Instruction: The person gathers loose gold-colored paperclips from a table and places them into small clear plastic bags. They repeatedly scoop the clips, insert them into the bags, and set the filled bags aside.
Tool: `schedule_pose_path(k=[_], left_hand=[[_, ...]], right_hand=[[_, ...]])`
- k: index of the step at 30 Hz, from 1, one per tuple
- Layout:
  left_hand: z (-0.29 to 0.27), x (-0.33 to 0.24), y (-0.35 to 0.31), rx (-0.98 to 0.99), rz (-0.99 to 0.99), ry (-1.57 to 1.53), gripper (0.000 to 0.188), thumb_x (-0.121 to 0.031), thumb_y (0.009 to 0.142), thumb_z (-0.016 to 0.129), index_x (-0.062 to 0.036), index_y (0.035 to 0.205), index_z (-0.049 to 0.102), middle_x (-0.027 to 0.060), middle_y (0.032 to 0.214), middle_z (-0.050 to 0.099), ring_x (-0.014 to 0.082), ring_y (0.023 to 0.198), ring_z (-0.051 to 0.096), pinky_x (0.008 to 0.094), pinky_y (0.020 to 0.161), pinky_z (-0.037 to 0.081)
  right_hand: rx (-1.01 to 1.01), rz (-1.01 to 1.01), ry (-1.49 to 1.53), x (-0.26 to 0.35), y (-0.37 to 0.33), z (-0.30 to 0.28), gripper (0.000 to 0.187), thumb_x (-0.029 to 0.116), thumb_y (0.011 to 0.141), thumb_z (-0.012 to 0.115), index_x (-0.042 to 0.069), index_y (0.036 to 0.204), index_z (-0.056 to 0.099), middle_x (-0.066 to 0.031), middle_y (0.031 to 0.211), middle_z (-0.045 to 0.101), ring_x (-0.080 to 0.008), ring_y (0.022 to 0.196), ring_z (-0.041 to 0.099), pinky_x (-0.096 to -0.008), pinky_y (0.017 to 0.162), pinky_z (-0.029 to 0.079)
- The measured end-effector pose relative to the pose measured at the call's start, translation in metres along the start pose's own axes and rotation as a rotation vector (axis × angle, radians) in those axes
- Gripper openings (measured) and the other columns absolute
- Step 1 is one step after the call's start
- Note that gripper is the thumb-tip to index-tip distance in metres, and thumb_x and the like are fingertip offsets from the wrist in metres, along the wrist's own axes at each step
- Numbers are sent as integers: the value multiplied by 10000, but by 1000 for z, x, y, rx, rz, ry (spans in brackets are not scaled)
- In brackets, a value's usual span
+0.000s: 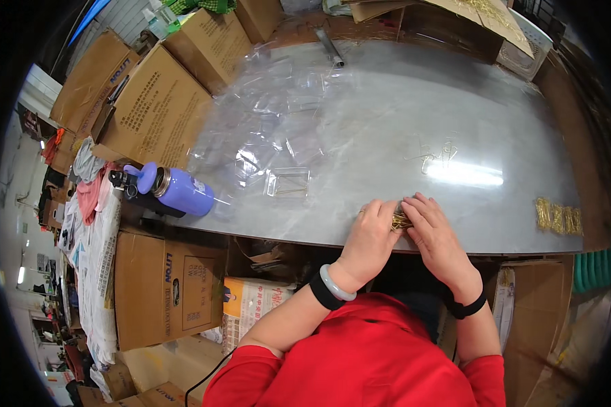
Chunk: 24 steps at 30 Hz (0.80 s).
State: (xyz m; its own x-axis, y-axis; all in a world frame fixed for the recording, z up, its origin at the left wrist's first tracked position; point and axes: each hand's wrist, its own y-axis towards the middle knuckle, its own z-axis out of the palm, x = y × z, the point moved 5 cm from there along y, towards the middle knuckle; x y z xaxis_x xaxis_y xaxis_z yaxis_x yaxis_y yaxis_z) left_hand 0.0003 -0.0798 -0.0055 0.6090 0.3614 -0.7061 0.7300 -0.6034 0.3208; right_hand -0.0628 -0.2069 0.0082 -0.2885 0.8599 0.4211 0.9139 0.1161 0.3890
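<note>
At the near edge of the grey table (pixel 373 102), my left hand (pixel 373 230) and my right hand (pixel 436 234) face each other. Their fingers are closed around a bundle of thin gold metal pins (pixel 400 221), which is partly hidden between them. Some loose gold pins (pixel 441 157) lie beyond my right hand. Farther right, several gold bundles (pixel 558 217) sit in a row near the table's edge. To the left of my left hand, a small clear plastic box (pixel 288 183) has a few thin pins in it.
Many clear plastic boxes (pixel 271 102) are heaped on the left side of the table. A purple bottle (pixel 187 192) lies or leans at the left edge. Cardboard boxes (pixel 157 112) line the far left. A dark metal bar (pixel 330 47) and a carton with gold pieces (pixel 485 17) are at the back.
</note>
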Motion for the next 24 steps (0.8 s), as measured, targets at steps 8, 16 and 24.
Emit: schedule_pose_path(k=[8,16,24], left_hand=[[-11,4,-8,-17,-52,-121,528,-55,846,751,25,1322,537,185,1197,580,288,968,644,363,791,547],[-123,60,-44,-301,-296,241,252,-70,922,687,30,1152,670,125,904,691,198,715,670,304,675,546],[-171,119,-40,-398,-452,466,334,-275,946,674,56,992,693,169,699,687,216,618,670,376,627,523]], right_hand=[[-25,25,-107,-1,-6,9,440,-9,871,583,-22,1309,546,-163,1323,560,-380,1288,514,-462,1096,432],[-32,69,-101,1,-8,7,422,-33,849,578,7,1269,576,-142,1271,577,-364,1267,528,-445,1058,456],[-112,91,-126,7,-9,8,371,-38,843,603,9,1211,611,-132,1223,601,-355,1216,566,-443,1003,488]])
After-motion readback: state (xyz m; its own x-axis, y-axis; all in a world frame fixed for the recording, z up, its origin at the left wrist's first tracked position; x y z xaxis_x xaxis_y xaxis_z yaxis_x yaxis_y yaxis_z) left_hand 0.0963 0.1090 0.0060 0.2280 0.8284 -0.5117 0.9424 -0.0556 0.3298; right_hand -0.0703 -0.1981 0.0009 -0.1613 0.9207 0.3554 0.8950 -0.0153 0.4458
